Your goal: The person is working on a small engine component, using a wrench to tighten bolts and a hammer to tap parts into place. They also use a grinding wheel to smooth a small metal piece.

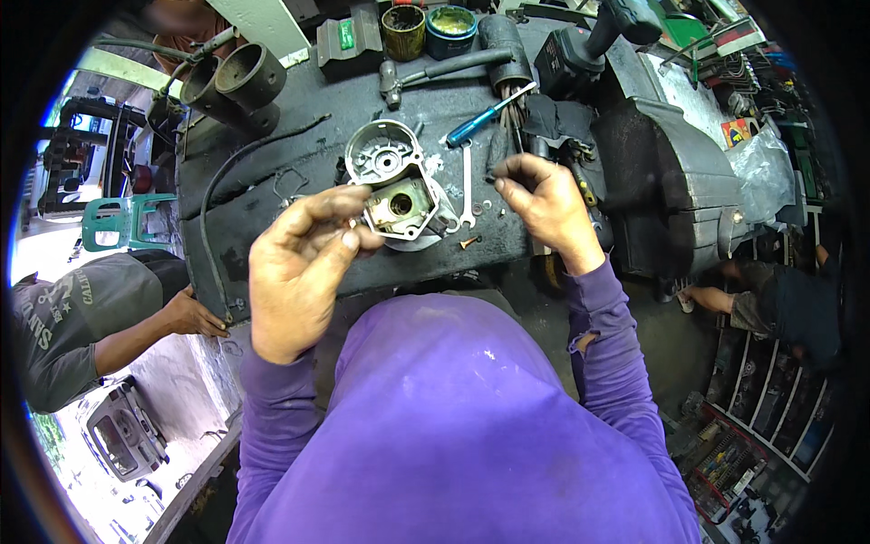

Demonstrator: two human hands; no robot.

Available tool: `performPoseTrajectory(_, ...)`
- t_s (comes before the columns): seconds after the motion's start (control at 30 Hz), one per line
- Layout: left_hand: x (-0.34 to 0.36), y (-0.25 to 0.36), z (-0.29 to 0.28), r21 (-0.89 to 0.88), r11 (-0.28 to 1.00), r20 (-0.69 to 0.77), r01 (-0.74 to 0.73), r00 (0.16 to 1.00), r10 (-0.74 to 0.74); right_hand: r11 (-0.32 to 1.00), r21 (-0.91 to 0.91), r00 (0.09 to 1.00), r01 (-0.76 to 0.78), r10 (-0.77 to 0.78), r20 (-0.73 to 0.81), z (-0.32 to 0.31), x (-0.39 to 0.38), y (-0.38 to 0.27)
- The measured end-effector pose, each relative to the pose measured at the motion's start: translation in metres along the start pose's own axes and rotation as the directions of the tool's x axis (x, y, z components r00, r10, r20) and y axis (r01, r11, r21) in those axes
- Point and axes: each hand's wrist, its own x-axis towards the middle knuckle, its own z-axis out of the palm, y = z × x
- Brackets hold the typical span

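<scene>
A grey cast-metal housing [426, 201] with a round chamber and a squarish chamber stands on the dark workbench [299, 218]. My left hand [304, 267] is closed at its left side, thumb and fingertips together; a small pale bit shows by them, too small to name. Right of the housing, my right hand [548, 199] is raised above the bench with thumb and forefinger pinched. A tiny dark piece shows at those fingertips, its kind unclear. Between the hands lie a combination wrench [467, 186] and a small brass-coloured bolt [469, 242].
A blue-handled screwdriver [471, 125], a hammer [444, 71], open tins [404, 34] and a cordless power tool [580, 54] lie toward the back. A black hose [217, 181] curves along the left. Another person's hand [195, 315] rests at the bench's left edge.
</scene>
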Motion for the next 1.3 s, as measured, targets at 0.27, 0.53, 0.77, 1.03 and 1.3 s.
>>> performPoseTrajectory(0.27, -0.045, -0.038, -0.013, -0.166, 0.911, -0.006, 0.377, 0.924, -0.383, 0.826, -0.537, 0.979, 0.170, -0.080, 0.187, 0.075, -0.052, 0.087)
performPoseTrajectory(0.53, -0.044, -0.071, 0.025, 0.357, 0.930, -0.087, 0.083, 0.995, -0.056, 0.864, -0.485, 0.990, 0.133, -0.093, 0.106, 0.083, -0.040, 0.079)
performPoseTrajectory(0.77, -0.044, -0.071, 0.033, 0.581, 0.794, 0.031, -0.176, 0.980, 0.195, 0.877, 0.433, 0.954, -0.208, 0.084, 0.288, 0.017, -0.074, -0.014)
performPoseTrajectory(1.03, -0.049, -0.065, 0.038, 0.579, 0.762, 0.126, -0.290, 0.955, 0.268, 0.784, 0.514, 0.895, -0.349, 0.116, 0.431, 0.054, -0.092, -0.054)
performPoseTrajectory(1.3, -0.050, -0.069, 0.038, 0.541, 0.740, 0.238, -0.399, 0.917, 0.320, 0.737, 0.590, 0.944, -0.330, 0.245, 0.221, 0.074, -0.120, -0.068)
